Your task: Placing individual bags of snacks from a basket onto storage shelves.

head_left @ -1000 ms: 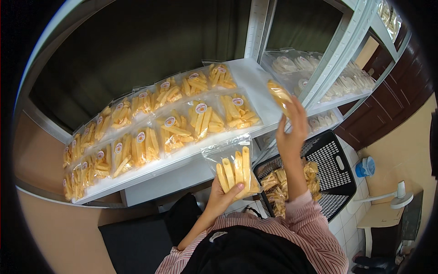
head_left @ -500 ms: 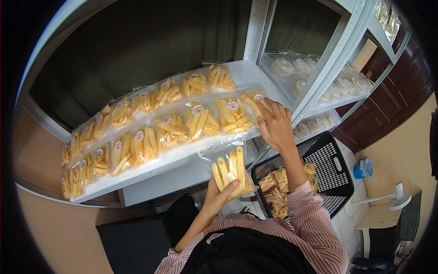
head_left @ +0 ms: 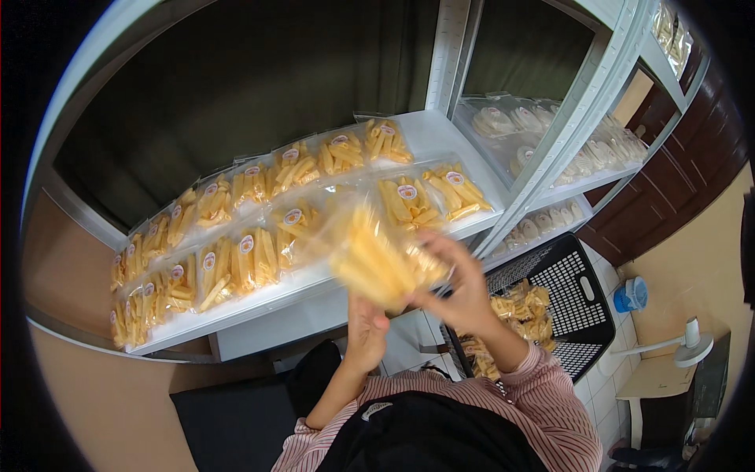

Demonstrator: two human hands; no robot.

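Note:
A clear packet of yellow snack sticks [head_left: 377, 256], blurred by motion, is held up in front of the white shelf [head_left: 314, 295]. My left hand [head_left: 364, 330] grips it from below. At its right end my right hand [head_left: 460, 287] is closed on it too. Behind it, two rows of the same packets [head_left: 259, 208] lie on the shelf, each with a round sticker. The newest one lies at the right end of the front row [head_left: 458, 191].
A black plastic basket [head_left: 566, 299] with more packets [head_left: 523, 311] stands on the floor at my right. A second white rack [head_left: 566, 149] further right holds packets of pale round snacks. A blue bottle [head_left: 631, 295] stands on the tiled floor beyond the basket.
My right hand laid its packet at the right end of the front row, then came back to the packet held by my left hand. That packet rose toward the shelf.

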